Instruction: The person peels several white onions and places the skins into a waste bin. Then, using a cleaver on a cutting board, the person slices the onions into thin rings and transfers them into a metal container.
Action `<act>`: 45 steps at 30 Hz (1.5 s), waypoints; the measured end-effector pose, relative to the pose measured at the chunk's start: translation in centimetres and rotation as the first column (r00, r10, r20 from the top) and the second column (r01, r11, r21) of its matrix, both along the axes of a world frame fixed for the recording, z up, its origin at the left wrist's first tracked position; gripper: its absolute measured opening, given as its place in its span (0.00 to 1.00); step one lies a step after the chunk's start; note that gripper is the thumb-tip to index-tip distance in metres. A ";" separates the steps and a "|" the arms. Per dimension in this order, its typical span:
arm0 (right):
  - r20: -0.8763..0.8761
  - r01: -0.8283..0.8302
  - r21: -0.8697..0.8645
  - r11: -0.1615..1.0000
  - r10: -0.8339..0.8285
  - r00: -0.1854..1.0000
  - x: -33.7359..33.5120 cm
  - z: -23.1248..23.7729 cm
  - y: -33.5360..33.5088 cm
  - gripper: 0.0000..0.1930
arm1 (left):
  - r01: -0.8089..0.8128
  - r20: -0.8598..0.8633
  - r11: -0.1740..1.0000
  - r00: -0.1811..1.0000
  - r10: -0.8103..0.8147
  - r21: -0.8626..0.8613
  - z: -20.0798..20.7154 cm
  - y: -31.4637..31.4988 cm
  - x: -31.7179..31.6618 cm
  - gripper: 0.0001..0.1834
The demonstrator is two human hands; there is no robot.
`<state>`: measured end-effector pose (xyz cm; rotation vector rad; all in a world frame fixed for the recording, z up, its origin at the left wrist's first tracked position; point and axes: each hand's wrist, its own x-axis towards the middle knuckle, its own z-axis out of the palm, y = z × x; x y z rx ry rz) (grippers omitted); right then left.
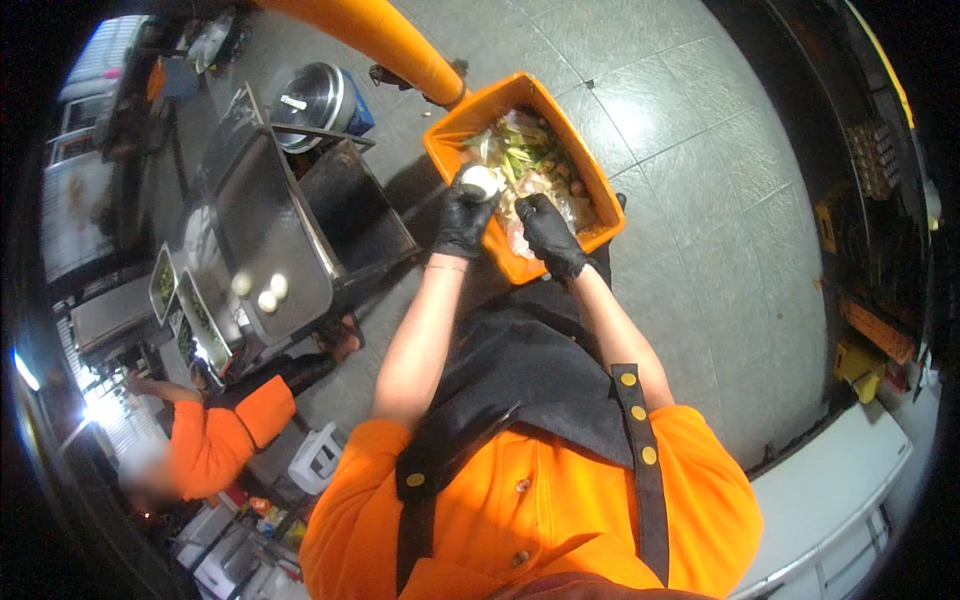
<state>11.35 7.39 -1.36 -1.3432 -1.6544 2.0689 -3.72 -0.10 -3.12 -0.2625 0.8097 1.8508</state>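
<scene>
In black gloves, both my hands are over an orange bin (602,190). My left hand (464,215), at the bin's left rim, is closed around a round, white onion (481,181). Beside it my right hand (549,232) is curled shut, and whatever its fingers grip is hidden. Below the hands, food scraps (530,150) fill the bin: green strips, pale peelings and what looks like clear plastic. Three more white onions (279,287) rest on a metal tray at my left.
The metal tray (262,215) sits on a table to the left. Behind it stands a lidded pot (312,100). A co-worker in orange (210,450) is at the lower left, near long trays of greens (203,318). An orange post (400,50) rises beside the bin.
</scene>
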 end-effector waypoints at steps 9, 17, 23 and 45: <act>-0.088 -0.131 0.261 0.956 0.159 0.983 0.2 2.2 -0.7 0.21 | 0.089 -0.192 0.996 0.977 -0.092 -0.025 -0.6 0.5 0.8 0.19; -0.071 0.056 -0.201 0.978 -0.072 0.995 -0.4 4.4 -1.0 0.20 | 0.316 -0.282 0.946 0.916 -0.284 0.075 -0.7 -0.7 -0.9 0.31; 0.007 0.089 0.013 0.996 -0.089 0.996 1.4 -0.4 0.8 0.22 | 0.194 0.059 0.975 0.978 -0.201 0.107 2.8 -0.7 0.2 0.28; 0.197 -0.229 0.220 0.948 0.187 0.962 6.5 -9.4 2.3 0.23 | 0.218 -0.851 0.893 0.278 -0.444 -0.395 -0.6 -4.2 1.3 0.21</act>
